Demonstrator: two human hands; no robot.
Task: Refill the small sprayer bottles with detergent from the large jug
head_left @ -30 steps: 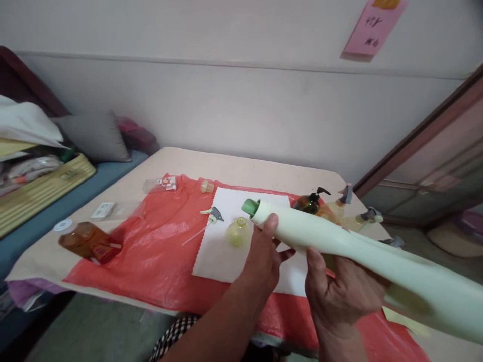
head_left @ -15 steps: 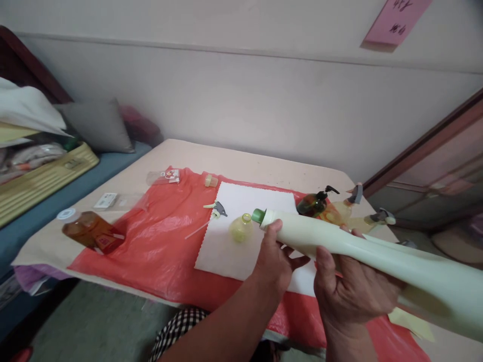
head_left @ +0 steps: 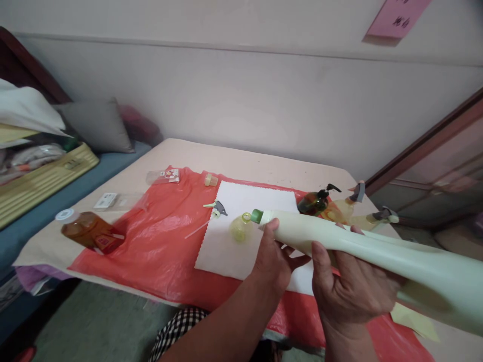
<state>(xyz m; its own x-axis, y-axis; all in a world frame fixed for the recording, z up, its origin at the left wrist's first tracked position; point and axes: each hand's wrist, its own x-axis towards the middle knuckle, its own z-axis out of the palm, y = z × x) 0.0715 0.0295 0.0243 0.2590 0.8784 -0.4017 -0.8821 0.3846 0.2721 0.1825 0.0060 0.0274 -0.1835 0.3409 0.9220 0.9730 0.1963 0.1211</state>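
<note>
Both my hands hold a large pale-green jug (head_left: pixel 362 246), tilted almost flat with its green spout to the left. My left hand (head_left: pixel 275 256) grips it near the neck, thumb on top. Farther back, my right hand (head_left: pixel 350 281) is wrapped round the handle part. The spout is right at the mouth of a clear yellow bottle (head_left: pixel 239 229), which stands uncapped on a white cloth (head_left: pixel 219 256). Whether spout and mouth touch I cannot tell, and no liquid shows between them. Left of the bottle lies a grey spray head (head_left: pixel 219 208) with its thin tube.
A red plastic sheet (head_left: pixel 158 251) covers much of the table. A bottle of amber liquid (head_left: pixel 90 231) is at the left. A dark pump bottle (head_left: pixel 315 202) and spray bottles (head_left: pixel 347 206) stand behind the jug. A small beige cup (head_left: pixel 211 180) is near the back.
The jug and both hands have shifted very slightly to the left, with the spout a touch closer to the bottle mouth. Everything else stays in place.
</note>
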